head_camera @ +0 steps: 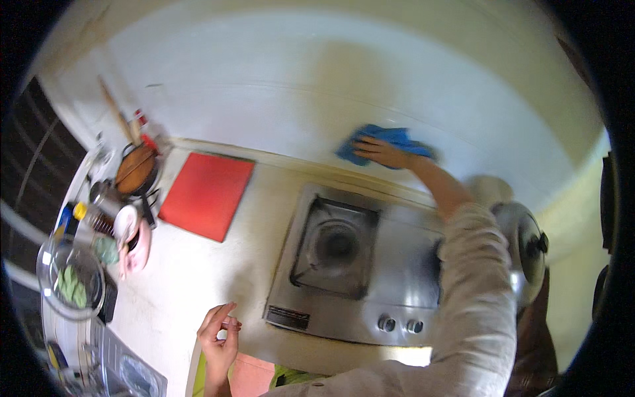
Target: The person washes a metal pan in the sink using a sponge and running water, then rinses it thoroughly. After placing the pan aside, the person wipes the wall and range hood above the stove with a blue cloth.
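Note:
My right hand (382,151) presses a blue cloth (369,135) flat against the white wall (278,109) behind the stove. My fingers lie spread over the cloth, and my sleeved arm reaches across the right side of the gas stove (397,258), hiding part of it. At the counter's front edge hangs my left hand (221,332), fingers curled with the thumb near the fingertips. Nothing shows clearly in it. Below my right hand the stove has a square pan support (337,248) over a burner and two knobs (401,325) on its front.
A red cutting board (208,196) lies on the counter (173,278) left of the stove. Farther left stand a lidded pan (136,168), a yellow-capped bottle (94,216) and a glass bowl (72,283) with green contents. A metal pot (521,248) stands right of my arm.

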The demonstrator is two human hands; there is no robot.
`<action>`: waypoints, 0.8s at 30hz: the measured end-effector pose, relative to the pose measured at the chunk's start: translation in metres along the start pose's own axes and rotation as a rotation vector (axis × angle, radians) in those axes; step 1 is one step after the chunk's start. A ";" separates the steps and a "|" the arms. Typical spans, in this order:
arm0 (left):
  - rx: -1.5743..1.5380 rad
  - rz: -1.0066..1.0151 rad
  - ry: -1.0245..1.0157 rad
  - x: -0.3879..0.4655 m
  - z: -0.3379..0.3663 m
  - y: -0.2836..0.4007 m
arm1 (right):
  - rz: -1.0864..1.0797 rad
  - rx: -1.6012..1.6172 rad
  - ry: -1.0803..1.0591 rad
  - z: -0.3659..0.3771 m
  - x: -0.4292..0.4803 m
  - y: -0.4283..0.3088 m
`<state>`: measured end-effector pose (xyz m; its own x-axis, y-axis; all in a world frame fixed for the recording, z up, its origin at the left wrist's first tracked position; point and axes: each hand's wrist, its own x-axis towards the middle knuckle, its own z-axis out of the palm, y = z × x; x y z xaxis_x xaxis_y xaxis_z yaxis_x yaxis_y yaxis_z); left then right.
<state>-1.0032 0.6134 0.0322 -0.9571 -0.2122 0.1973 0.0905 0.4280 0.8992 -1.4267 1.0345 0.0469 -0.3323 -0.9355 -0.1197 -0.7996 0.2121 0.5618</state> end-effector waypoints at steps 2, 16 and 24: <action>0.014 -0.015 0.045 -0.005 -0.016 -0.011 | 0.206 0.273 -0.237 -0.038 0.003 0.032; -0.005 -0.101 0.136 0.027 -0.029 -0.065 | 0.872 -0.640 0.568 -0.183 0.328 0.106; 0.016 -0.147 0.142 0.028 -0.051 -0.082 | 0.329 -0.455 0.256 0.001 0.430 0.030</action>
<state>-1.0230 0.5276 -0.0164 -0.9110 -0.3952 0.1182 -0.0532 0.3969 0.9163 -1.5936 0.6391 0.0117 -0.3495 -0.8916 0.2877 -0.3631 0.4120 0.8357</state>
